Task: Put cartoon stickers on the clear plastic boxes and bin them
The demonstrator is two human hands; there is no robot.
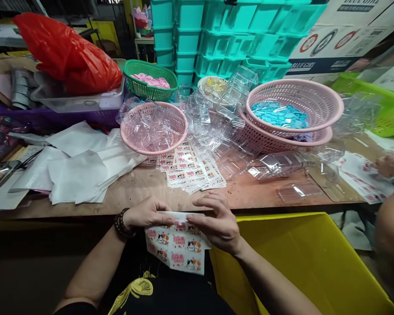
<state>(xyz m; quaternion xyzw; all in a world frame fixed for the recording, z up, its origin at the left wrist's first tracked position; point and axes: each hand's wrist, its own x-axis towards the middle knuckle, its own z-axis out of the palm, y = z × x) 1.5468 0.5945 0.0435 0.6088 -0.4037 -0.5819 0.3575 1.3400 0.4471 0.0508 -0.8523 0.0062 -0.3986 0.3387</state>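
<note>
The left hand (149,212) pinches the upper edge of a white paper sheet (180,249) printed with pink lettering and cartoon animals, nearer the wearer than the round pink plastic basket (153,152). The right hand (218,225) touches it, grip unclear. Work seems midway: similar printed sheets (197,170) lie by the basket's near edge.

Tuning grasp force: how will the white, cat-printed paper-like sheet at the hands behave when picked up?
The white paper-like sheet with cartoon cats is probably floppy: it bends between the left hand and right hand. Likely light for its size, since it looks thin.
</note>
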